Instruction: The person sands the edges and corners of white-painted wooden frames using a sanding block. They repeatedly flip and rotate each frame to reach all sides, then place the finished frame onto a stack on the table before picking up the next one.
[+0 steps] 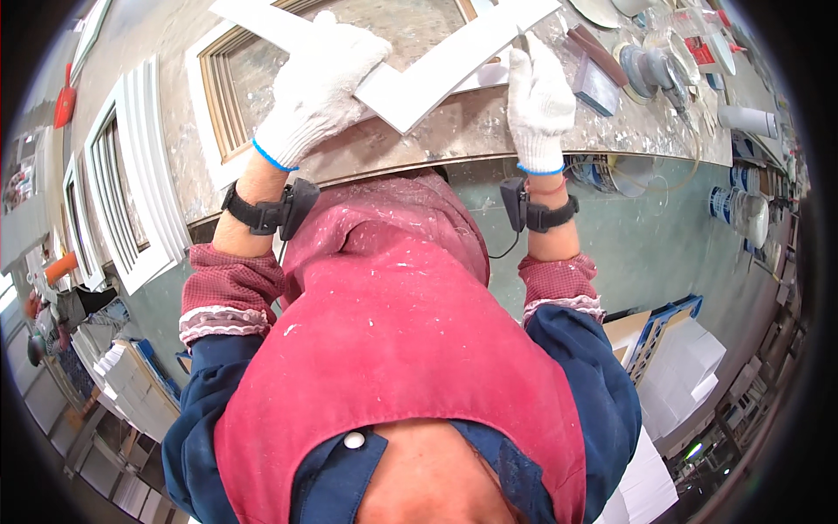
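A white picture-frame-like frame (454, 70) lies at an angle over the workbench, one corner pointing toward me. My left hand (327, 74), in a white knitted glove with a blue cuff edge, is closed over the frame's left bar, left of that corner. At the right bar's outer edge is my gloved right hand (539, 96), its fingers drawn together and thumb up against the bar. Something small and greyish shows at its fingertips, too little to name. Beneath lies another white frame (209, 105) with a brown inner edge.
Stacked white frames (144, 175) lean at the bench's left. On the right are a grey block (596, 86), a brown block (597, 54), a grey round-headed tool (646, 70) with a cord, and tubs. The paint-spotted workbench (471, 131) ends just before my apron.
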### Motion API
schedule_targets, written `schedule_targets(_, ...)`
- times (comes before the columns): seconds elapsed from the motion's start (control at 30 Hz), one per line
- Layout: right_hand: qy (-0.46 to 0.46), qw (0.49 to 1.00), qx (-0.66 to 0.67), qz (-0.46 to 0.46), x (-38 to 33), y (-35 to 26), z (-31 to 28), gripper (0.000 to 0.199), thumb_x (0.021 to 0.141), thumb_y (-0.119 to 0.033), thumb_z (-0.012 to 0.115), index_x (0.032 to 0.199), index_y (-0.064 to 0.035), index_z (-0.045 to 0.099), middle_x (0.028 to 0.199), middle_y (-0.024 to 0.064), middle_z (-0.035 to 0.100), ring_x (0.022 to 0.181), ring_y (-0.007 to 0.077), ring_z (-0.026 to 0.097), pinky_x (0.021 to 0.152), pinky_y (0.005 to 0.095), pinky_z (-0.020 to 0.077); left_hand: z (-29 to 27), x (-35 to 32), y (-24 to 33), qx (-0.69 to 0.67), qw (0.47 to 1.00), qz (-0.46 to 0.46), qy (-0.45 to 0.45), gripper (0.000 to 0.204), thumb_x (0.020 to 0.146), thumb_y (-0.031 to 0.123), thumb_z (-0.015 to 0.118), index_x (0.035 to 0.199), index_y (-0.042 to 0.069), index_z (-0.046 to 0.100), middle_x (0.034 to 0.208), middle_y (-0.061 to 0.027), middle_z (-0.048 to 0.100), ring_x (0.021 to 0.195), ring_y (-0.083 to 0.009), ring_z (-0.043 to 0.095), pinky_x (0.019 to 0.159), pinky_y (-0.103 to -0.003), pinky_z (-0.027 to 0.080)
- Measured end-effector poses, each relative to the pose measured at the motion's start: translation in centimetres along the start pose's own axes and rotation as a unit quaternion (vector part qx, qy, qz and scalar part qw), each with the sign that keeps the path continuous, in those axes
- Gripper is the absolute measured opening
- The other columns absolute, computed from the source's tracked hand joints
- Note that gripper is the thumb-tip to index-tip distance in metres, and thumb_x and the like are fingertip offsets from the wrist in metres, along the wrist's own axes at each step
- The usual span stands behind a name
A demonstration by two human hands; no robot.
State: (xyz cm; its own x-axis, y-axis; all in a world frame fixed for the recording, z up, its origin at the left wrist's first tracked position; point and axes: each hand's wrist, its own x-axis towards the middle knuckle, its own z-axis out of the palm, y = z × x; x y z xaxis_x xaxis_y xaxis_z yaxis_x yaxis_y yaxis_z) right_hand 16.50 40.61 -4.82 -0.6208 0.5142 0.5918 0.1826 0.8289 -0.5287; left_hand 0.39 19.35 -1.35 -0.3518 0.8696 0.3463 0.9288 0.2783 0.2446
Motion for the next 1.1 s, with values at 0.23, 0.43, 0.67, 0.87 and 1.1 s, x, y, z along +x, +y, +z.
schedule_targets(0.23,-0.091,0.976,0.151,-0.126,-4.5,-6.9,-1.0,0.012,0.088,-0.009,0.066,0.096,-0.0018,0.070,0.089,0.0097,0.071,0.077,0.0224,0.068,0.067,0.0318,0.0527,0.8,-0.6,-0.4,-0.002,0.999,0.007,0.031,0.039,0.075,0.026,0.072,0.112,0.016,0.065,0.113,-0.0067,0.066,0.106,-0.0327,0.061,0.104,-0.047,0.044)
schedule_targets(0.43,-0.279,0.896,0.266,-0.220,-6.7,-8.7,-2.3,0.029,0.084,-0.014,0.067,0.111,-0.0064,0.066,0.077,0.0049,0.064,0.068,0.0220,0.064,0.060,0.0356,0.0490,0.9,0.4,-0.3,-0.016,0.999,0.027,0.027,0.034,0.075,0.022,0.072,0.107,0.015,0.063,0.106,-0.0065,0.066,0.103,-0.0304,0.062,0.109,-0.049,0.038)
schedule_targets(0.67,-0.158,0.971,0.179,-0.016,-3.0,-4.8,-3.4,0.024,0.091,-0.013,0.066,0.108,0.0026,0.067,0.089,0.0177,0.070,0.076,0.0270,0.068,0.069,0.0320,0.0529,-1.1,0.0,0.6,-0.019,0.999,0.044,0.017,0.033,0.071,0.015,0.070,0.102,0.011,0.060,0.100,-0.0097,0.064,0.101,-0.0308,0.061,0.110,-0.052,0.036)
schedule_targets(0.87,-0.151,0.965,0.209,0.044,-2.0,-1.8,-1.7,0.024,0.092,-0.021,0.066,0.107,-0.0016,0.068,0.087,0.0147,0.070,0.077,0.0253,0.070,0.067,0.0330,0.0535,-2.1,-1.0,0.4,-0.011,0.998,0.061,-0.003,0.030,0.075,0.016,0.074,0.102,0.008,0.065,0.100,-0.0122,0.066,0.103,-0.0324,0.062,0.112,-0.053,0.034)
schedule_targets(1.1,-0.040,0.981,0.035,0.186,1.2,5.3,-1.3,0.039,0.096,-0.039,0.058,0.108,-0.0030,0.068,0.085,0.0143,0.071,0.076,0.0235,0.069,0.070,0.0351,0.0532,-1.9,-1.9,-0.3,-0.023,0.996,0.079,-0.013,0.030,0.074,0.015,0.074,0.102,0.008,0.065,0.097,-0.0110,0.066,0.102,-0.0318,0.063,0.112,-0.054,0.033)
